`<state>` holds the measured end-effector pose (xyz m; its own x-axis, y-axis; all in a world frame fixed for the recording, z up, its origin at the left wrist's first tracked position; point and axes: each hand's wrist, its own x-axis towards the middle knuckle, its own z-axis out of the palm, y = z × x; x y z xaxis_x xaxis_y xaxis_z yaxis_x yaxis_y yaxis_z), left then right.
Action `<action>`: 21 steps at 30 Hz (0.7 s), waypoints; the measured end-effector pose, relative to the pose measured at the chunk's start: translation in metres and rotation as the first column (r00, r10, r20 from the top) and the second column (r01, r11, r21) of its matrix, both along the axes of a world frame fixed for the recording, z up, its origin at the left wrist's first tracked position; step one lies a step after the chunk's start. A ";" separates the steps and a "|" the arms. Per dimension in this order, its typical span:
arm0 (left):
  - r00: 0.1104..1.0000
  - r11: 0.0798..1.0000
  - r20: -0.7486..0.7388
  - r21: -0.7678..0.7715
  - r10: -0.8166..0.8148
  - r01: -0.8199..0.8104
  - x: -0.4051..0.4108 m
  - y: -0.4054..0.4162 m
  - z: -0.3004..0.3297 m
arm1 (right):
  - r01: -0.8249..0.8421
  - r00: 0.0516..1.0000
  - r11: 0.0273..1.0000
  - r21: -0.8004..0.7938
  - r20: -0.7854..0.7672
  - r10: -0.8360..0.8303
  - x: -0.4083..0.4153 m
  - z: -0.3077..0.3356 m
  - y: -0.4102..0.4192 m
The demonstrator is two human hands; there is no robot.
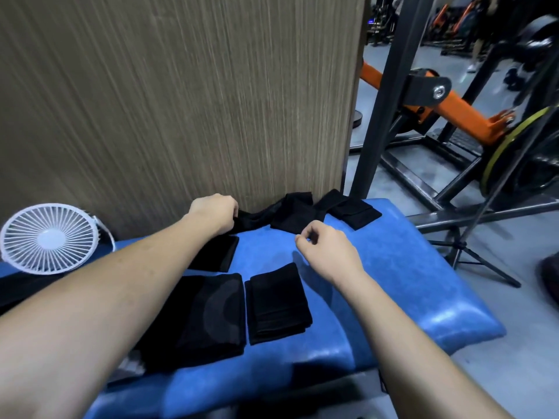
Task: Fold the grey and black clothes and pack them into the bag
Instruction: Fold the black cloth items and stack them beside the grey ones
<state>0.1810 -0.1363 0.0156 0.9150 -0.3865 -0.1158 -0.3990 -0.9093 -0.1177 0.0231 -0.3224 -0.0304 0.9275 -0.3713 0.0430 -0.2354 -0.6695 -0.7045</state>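
Note:
Several black cloths lie on a blue padded bench (408, 267). A long unfolded black cloth (290, 214) stretches along the far edge by the wall. My left hand (216, 213) grips its left end. My right hand (325, 249) hovers just in front of it, fingers curled with thumb and forefinger pinched, holding nothing. A folded black cloth (276, 303) lies in the bench's middle, a larger folded black cloth (205, 316) to its left. Another folded piece (217, 255) sits partly under my left forearm. A small folded piece (357, 213) lies at the far right. No bag is visible.
A white fan (48, 237) stands at the bench's left end. A wood-grain panel (181, 101) rises right behind the bench. Orange and black gym equipment (438, 110) and a tripod (465, 249) stand on the floor to the right.

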 end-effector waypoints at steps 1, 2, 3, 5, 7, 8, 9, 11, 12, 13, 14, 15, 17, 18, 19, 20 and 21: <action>0.999 1.000 0.034 -0.011 -0.008 0.008 -0.001 0.000 0.002 | -0.002 1.000 1.000 0.005 -0.001 0.002 0.000 0.000 0.000; 0.998 0.999 0.069 -0.026 -0.017 0.019 -0.004 0.001 0.005 | -0.007 1.000 1.000 0.012 -0.004 0.007 0.001 0.000 0.001; 0.994 0.999 0.105 -0.042 -0.027 0.032 -0.006 0.002 0.009 | -0.017 1.000 1.000 0.021 -0.002 0.017 0.001 0.001 0.002; 0.979 0.995 0.191 -0.060 -0.072 0.085 -0.015 0.004 0.016 | -0.060 0.998 0.997 0.044 0.022 0.060 0.001 0.003 0.007; 0.943 0.980 0.281 -0.029 -0.180 0.196 -0.029 0.007 0.024 | -0.125 0.991 0.991 0.047 0.056 0.122 0.001 0.005 0.014; 0.914 0.964 0.319 -0.006 -0.250 0.265 -0.037 0.008 0.028 | -0.153 0.986 0.987 0.043 0.073 0.149 0.000 0.006 0.018; 0.876 0.942 0.359 0.023 -0.322 0.336 -0.045 0.009 0.031 | -0.172 0.982 0.984 0.039 0.090 0.168 0.000 0.007 0.022; 0.761 0.872 0.452 0.088 -0.465 0.481 -0.061 0.010 0.037 | -0.187 0.974 0.981 0.052 0.144 0.178 0.002 0.008 0.031; 0.693 0.832 0.491 0.137 -0.528 0.537 -0.070 0.011 0.041 | -0.189 0.968 0.979 0.080 0.180 0.173 0.004 0.009 0.036; 0.630 0.791 0.514 0.179 -0.582 0.585 -0.078 0.012 0.044 | -0.194 0.963 0.972 0.133 0.216 0.162 0.005 0.011 0.041; 0.575 0.748 0.519 0.215 -0.632 0.628 -0.087 0.013 0.049 | -0.200 0.957 0.959 0.199 0.248 0.148 0.006 0.015 0.046; 0.526 0.710 0.525 0.243 -0.669 0.660 -0.094 0.015 0.054 | -0.207 0.951 0.946 0.251 0.277 0.135 0.007 0.018 0.050; 0.449 0.652 0.537 0.277 -0.714 0.706 -0.107 0.018 0.062 | -0.205 0.942 0.944 0.260 0.315 0.118 0.009 0.024 0.056; 0.418 0.629 0.542 0.291 -0.729 0.721 -0.113 0.020 0.065 | -0.197 0.940 0.948 0.248 0.324 0.110 0.009 0.027 0.058; 0.393 0.614 0.548 0.304 -0.738 0.729 -0.118 0.022 0.068 | -0.185 0.940 0.951 0.249 0.328 0.097 0.010 0.028 0.059; 0.377 0.607 0.554 0.316 -0.742 0.729 -0.122 0.024 0.072 | -0.167 0.941 0.951 0.261 0.329 0.075 0.010 0.029 0.060; 0.368 0.603 0.559 0.322 -0.743 0.730 -0.127 0.027 0.077 | -0.143 0.943 0.948 0.285 0.329 0.043 0.010 0.029 0.060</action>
